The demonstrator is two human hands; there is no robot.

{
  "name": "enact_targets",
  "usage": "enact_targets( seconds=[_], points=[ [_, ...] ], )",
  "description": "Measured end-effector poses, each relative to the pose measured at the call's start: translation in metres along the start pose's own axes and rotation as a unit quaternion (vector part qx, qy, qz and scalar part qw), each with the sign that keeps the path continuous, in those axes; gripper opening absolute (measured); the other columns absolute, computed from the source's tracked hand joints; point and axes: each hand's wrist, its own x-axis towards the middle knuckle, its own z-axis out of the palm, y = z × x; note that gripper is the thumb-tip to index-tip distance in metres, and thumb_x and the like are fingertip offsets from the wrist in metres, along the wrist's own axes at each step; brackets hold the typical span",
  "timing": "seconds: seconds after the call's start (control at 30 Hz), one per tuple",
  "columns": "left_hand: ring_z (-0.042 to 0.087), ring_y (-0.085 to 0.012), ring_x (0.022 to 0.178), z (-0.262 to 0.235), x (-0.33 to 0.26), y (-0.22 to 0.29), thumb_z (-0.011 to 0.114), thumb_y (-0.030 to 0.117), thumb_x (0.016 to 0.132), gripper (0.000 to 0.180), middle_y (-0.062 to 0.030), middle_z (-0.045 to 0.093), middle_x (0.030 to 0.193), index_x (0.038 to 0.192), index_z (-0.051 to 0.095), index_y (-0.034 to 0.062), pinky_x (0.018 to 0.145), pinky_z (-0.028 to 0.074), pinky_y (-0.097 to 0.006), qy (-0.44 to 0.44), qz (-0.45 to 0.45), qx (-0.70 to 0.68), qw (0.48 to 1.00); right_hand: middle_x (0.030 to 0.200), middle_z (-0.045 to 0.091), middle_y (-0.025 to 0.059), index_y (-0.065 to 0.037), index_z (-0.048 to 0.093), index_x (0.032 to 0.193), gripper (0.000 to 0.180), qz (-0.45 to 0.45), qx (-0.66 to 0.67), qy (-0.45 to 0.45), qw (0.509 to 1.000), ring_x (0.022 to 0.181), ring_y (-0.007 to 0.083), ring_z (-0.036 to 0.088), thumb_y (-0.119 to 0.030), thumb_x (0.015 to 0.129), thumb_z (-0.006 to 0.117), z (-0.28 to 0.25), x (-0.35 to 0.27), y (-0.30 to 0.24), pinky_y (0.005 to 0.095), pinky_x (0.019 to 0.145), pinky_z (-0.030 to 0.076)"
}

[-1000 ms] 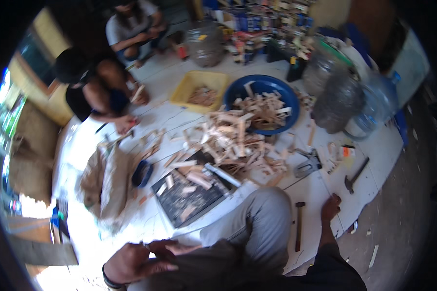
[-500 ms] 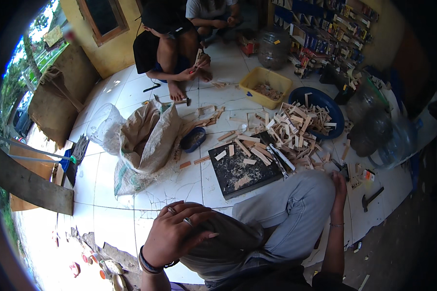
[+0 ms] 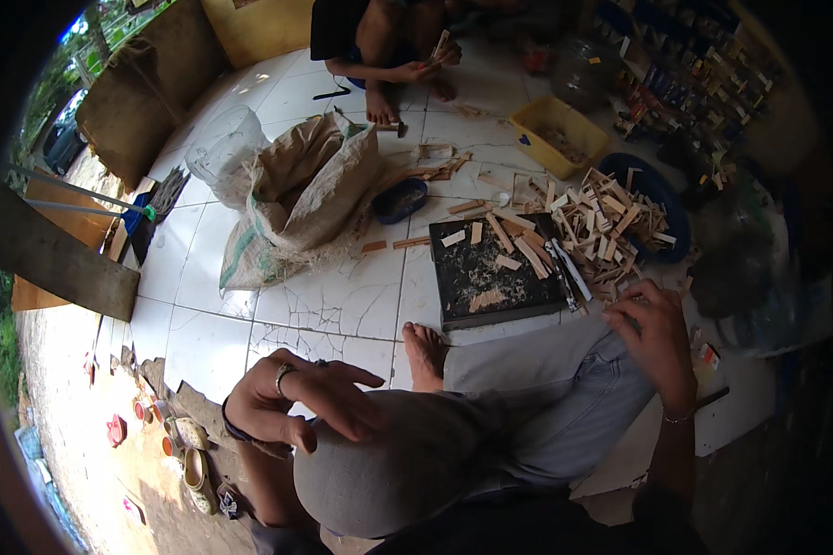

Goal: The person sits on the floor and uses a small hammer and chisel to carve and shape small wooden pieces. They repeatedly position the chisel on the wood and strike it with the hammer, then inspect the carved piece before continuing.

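My left hand (image 3: 310, 398), with rings on it, is at my left knee (image 3: 379, 472). Its fingers are bent and apart, and I see nothing held. By my other knee, my right hand (image 3: 655, 338) hangs with loosely curved fingers and no visible object in them. Beyond my legs lies a black board (image 3: 481, 287) strewn with sawdust and several wooden strips (image 3: 529, 254). Along the board's right edge lies a white, stick-like piece (image 3: 571, 268). A heap of small wooden pieces (image 3: 611, 227) spills from a blue basin (image 3: 680, 217) onto the tiles.
A woven sack (image 3: 305, 185) stands left of a small blue tray (image 3: 400, 201). Farther off are a yellow tub (image 3: 528, 125) and a crouching person's hands (image 3: 430, 65) holding a wooden piece. Shoes (image 3: 194, 472) lie at the lower left; a wooden panel (image 3: 74, 264) stands nearby.
The view has shifted, and my bare foot now shows beside the board. My left hand has changed from lying over the knee to bent fingers; my right hand has come up beside the other knee.
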Motion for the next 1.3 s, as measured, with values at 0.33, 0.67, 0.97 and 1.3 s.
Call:
enact_targets(
  seconds=[0.33, 0.67, 0.97, 1.3],
  points=[
    [0.053, -0.0264, 0.137, 0.032, -0.001, -0.084, 0.047, 0.046, 0.110, 0.063, -0.0189, 0.059, 0.145, 0.147, 0.052, -0.0050, 0.119, 0.036, -0.040, 0.029, -0.369, -0.171, 0.913, 0.105, 0.070, 0.0079, -0.019, 0.069, 0.124, 0.032, -0.326, -0.002, -0.281, 0.903, 0.096, 0.0257, 0.069, -0.036, 0.097, 0.066, 0.186, -0.020, -0.042, 0.0502, 0.097, 0.040],
    [0.068, -0.0261, 0.118, 0.054, 0.028, -0.107, 0.065, 0.059, 0.098, 0.062, -0.0160, 0.075, 0.121, 0.134, 0.069, 0.0089, 0.104, 0.049, -0.035, 0.099, -0.626, 0.181, 0.752, 0.123, 0.070, 0.0157, -0.009, 0.066, 0.128, 0.046, -0.055, 0.090, -0.221, 0.970, 0.118, 0.0328, 0.065, -0.039, 0.094, 0.069, 0.237, 0.026, -0.067, 0.0574, 0.104, 0.041],
    [0.068, -0.0256, 0.118, 0.053, 0.031, -0.107, 0.065, 0.056, 0.099, 0.059, -0.0163, 0.074, 0.122, 0.134, 0.069, 0.0084, 0.105, 0.048, -0.035, 0.090, -0.601, 0.341, 0.718, 0.115, 0.074, 0.0201, -0.003, 0.065, 0.131, 0.068, 0.000, 0.107, -0.265, 0.958, 0.114, 0.0398, 0.068, -0.062, 0.099, 0.054, 0.266, 0.017, -0.070, 0.0613, 0.109, 0.036],
    [0.067, -0.0250, 0.119, 0.032, 0.035, -0.070, 0.066, 0.052, 0.100, 0.056, -0.0165, 0.073, 0.124, 0.133, 0.069, 0.0077, 0.106, 0.048, -0.035, 0.083, -0.594, 0.431, 0.674, 0.106, 0.074, 0.0126, -0.020, 0.070, 0.130, 0.038, -0.241, -0.034, -0.372, 0.896, 0.098, 0.0330, 0.073, -0.026, 0.094, 0.063, 0.254, -0.077, -0.070, 0.0554, 0.096, 0.047]
  ],
)
